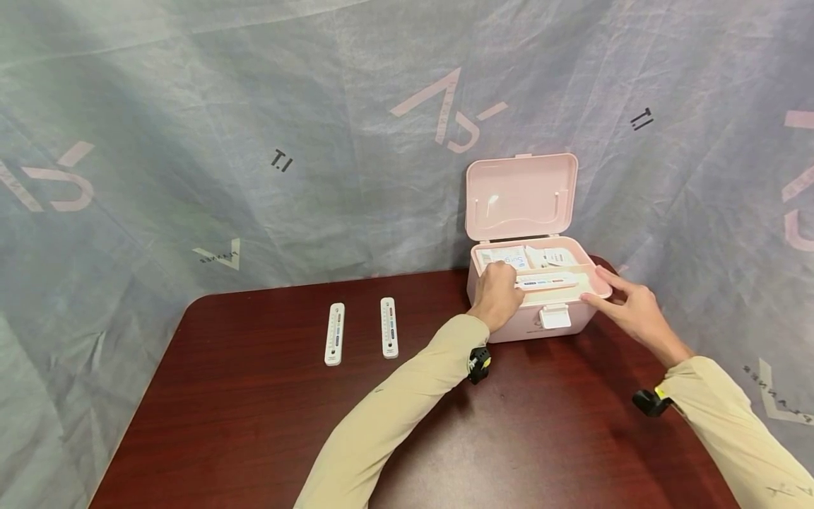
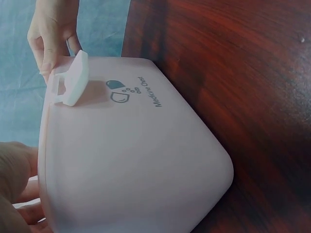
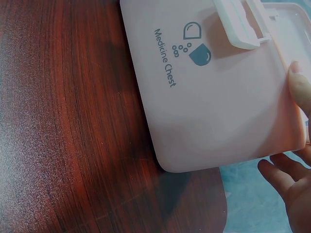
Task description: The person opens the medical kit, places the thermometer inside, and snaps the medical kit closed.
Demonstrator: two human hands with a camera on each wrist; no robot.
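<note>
The pink medicine chest [image 1: 518, 326] stands at the table's back right, its lid [image 1: 521, 198] raised. My left hand [image 1: 497, 293] reaches over the chest's front left rim and pinches the left end of a white thermometer [image 1: 550, 281], which lies lengthwise in the chest's opening. In the left wrist view the fingers of that hand dip behind the rim, partly hidden. At the front right corner my right hand [image 1: 632, 309] holds the chest's rim, thumb on top and other fingers along the side. The white latch [image 1: 555, 317] hangs loose at the front.
Two similar white thermometers, one [image 1: 334, 334] farther left and one [image 1: 389, 327] nearer the chest, lie apart on the dark red table [image 1: 254, 410]. White packets [image 1: 509, 256] fill the chest's rear compartment. A grey cloth [image 1: 356, 141] hangs behind the table.
</note>
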